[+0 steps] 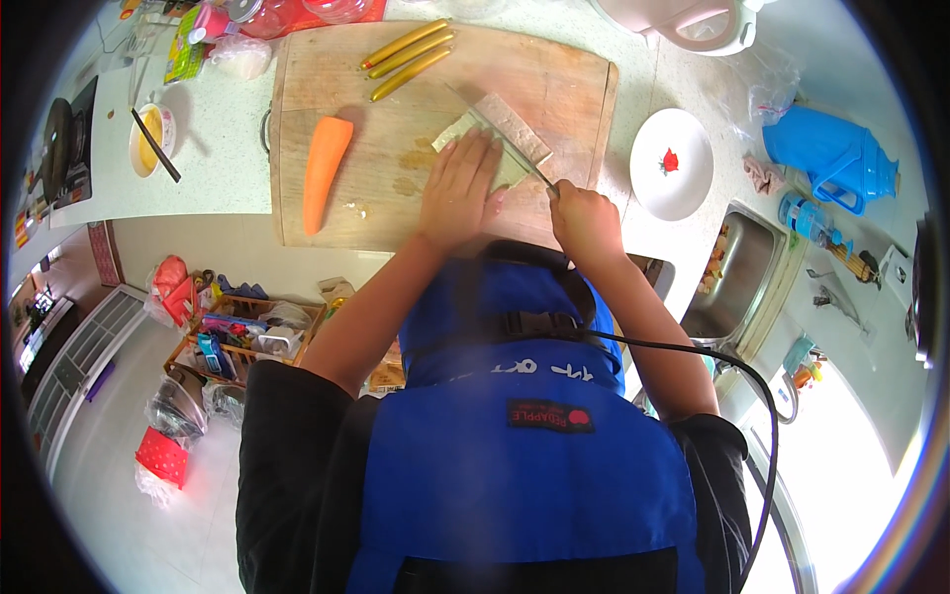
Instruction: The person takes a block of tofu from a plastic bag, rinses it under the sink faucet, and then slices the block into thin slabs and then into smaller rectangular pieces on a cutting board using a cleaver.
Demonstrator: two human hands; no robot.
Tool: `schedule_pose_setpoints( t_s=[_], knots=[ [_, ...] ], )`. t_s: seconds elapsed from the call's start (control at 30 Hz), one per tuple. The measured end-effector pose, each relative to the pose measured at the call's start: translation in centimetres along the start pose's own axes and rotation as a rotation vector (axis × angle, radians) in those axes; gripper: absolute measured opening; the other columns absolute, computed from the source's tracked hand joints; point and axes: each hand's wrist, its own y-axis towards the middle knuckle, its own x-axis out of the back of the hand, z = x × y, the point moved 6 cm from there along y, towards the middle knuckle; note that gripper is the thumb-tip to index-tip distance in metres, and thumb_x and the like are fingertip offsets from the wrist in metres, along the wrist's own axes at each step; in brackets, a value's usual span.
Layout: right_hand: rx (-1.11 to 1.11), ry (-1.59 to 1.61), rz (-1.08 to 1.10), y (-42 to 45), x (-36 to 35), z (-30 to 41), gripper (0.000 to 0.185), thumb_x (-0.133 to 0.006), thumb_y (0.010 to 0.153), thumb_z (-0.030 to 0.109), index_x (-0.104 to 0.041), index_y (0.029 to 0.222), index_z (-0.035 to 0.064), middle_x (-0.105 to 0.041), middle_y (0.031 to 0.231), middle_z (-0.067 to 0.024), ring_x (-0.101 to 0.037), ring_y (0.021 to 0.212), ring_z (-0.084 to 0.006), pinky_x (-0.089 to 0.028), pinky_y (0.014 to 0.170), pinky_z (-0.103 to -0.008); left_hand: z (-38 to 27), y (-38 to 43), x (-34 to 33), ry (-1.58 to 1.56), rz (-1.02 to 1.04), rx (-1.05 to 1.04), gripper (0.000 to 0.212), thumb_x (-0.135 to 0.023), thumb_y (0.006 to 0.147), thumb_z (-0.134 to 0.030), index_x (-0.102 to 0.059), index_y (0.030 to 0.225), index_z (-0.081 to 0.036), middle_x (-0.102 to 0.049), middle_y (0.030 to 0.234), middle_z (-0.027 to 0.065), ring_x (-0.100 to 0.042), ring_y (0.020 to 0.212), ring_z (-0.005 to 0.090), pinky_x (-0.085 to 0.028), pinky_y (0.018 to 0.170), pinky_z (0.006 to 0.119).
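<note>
My left hand (462, 185) lies flat, fingers spread, on a pale greenish slab of food (512, 169) on the wooden cutting board (534, 67). In my right hand (586, 223) is the handle of a kitchen knife (512, 145). Its blade runs slantwise between the pale slab and a pinkish-brown block of food (513, 126), whose kind I cannot tell. To the left on the board lies a peeled carrot (325, 174). Several sausages in golden wrappers (408, 56) rest near the board's far edge. Wet stains mark the wood beside my left hand.
A white oval dish (672, 165) stands right of the board, and a metal sink (738, 275) is beyond it. A blue thermos jug (831, 160) lies at far right. Left, a bowl of yellow liquid (152, 141) holds dark chopsticks. Clear jars (263, 16) stand at the back.
</note>
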Motion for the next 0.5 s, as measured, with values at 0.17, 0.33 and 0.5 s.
schedule_pose_setpoints(
  t_s=[0.17, 0.33, 0.5],
  knots=[
    [-0.038, 0.039, 0.046, 0.4, -0.5, -0.4, 0.025, -0.056, 0.099, 0.024, -0.060, 0.088, 0.0029, -0.065, 0.068, -0.0201, -0.065, 0.065, -0.0418, -0.053, 0.063, -0.0520, 0.0, 0.0, -0.1, -0.010, 0.021, -0.005, 0.054, -0.056, 0.094, -0.032, -0.054, 0.138, 0.000, -0.049, 0.145, 0.0211, -0.042, 0.141, 0.0372, -0.030, 0.116, 0.053],
    [-0.004, 0.097, -0.020, 0.2, -0.1, -0.4, 0.026, -0.057, 0.099, 0.024, -0.062, 0.087, 0.0024, -0.065, 0.068, -0.0211, -0.065, 0.065, -0.0416, -0.052, 0.063, -0.0515, -0.5, 0.0, 0.0, 0.031, 0.011, -0.054, 0.049, -0.056, 0.093, -0.031, -0.059, 0.133, -0.003, -0.055, 0.139, 0.0164, -0.047, 0.137, 0.0309, -0.030, 0.118, 0.050],
    [-0.004, 0.112, -0.042, -0.1, 0.6, -0.3, 0.025, -0.058, 0.099, 0.024, -0.064, 0.088, 0.0024, -0.064, 0.068, -0.0217, -0.065, 0.065, -0.0420, -0.052, 0.063, -0.0512, -0.5, 0.0, 0.0, 0.033, 0.008, -0.057, 0.047, -0.056, 0.093, -0.031, -0.060, 0.131, -0.004, -0.056, 0.137, 0.0155, -0.048, 0.136, 0.0302, -0.030, 0.118, 0.050]
  ],
)
